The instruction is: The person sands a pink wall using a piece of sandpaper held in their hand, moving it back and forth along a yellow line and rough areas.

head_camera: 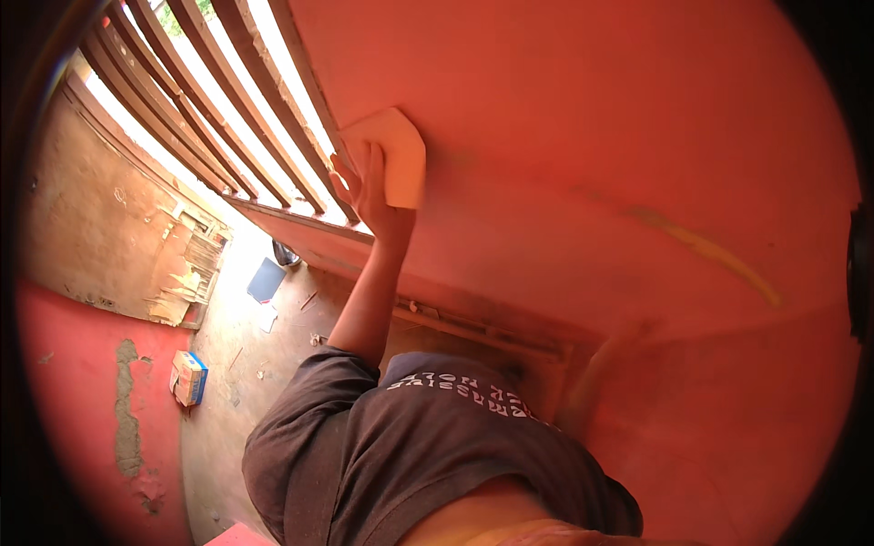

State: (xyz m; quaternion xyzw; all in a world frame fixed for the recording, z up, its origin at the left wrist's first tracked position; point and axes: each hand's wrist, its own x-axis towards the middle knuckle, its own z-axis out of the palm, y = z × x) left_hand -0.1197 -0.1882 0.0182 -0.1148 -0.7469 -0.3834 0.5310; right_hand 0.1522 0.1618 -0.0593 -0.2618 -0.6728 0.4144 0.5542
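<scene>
My left hand is raised against the red wall, close to the edge of the barred window. Its fingers lie spread over a stiff, pale orange sheet, which is pressed to the wall; whether it is paper or sandpaper cannot be told. On the right, my right hand reaches low on the same wall. It is blurred and reddish like the paint, so its fingers do not show clearly, nor whether it holds anything. My dark T-shirt bears writing.
Wooden bars cross the bright window. A battered wooden door has splintered edges. On the floor lie a cardboard box, a dark flat panel and scraps. A yellow streak marks the wall; a grey patch shows at left.
</scene>
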